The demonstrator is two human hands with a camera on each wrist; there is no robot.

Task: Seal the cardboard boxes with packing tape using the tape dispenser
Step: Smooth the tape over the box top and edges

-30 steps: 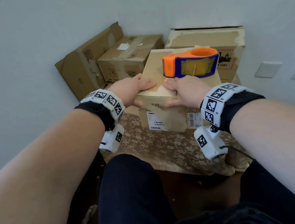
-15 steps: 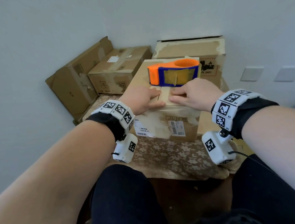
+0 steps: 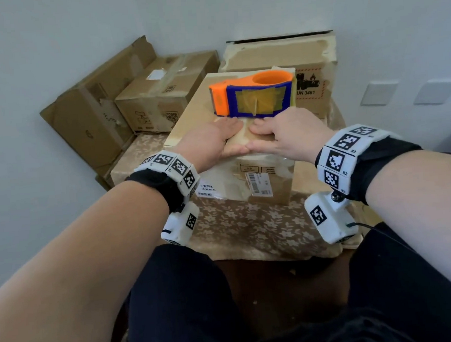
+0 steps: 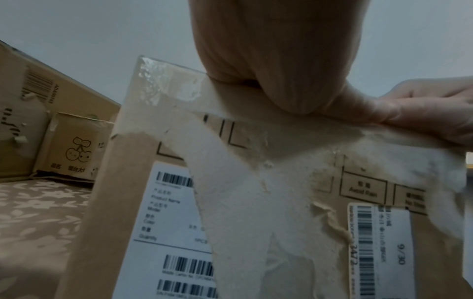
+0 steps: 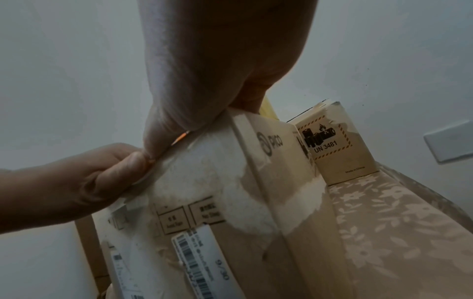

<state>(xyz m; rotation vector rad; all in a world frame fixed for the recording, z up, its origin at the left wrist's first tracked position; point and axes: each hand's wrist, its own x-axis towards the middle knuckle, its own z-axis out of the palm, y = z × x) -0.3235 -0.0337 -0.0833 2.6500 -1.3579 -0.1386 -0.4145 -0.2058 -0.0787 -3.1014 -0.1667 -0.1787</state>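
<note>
Head view downward; both wrist views beneath box [image 3: 247, 185] edge.

You face a corner of pale walls [image 3: 47, 50], evenly lit. On the right wall sit two white switch plates [image 3: 378, 93]. A beige floral cloth [image 3: 250, 228] covers the low stand near you, dark floor [image 3: 282, 287] beneath

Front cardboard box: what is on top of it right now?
On the front box sit the orange-and-blue tape dispenser and both flat hands, left hand and right hand. The top seam beneath them is covered.
</note>
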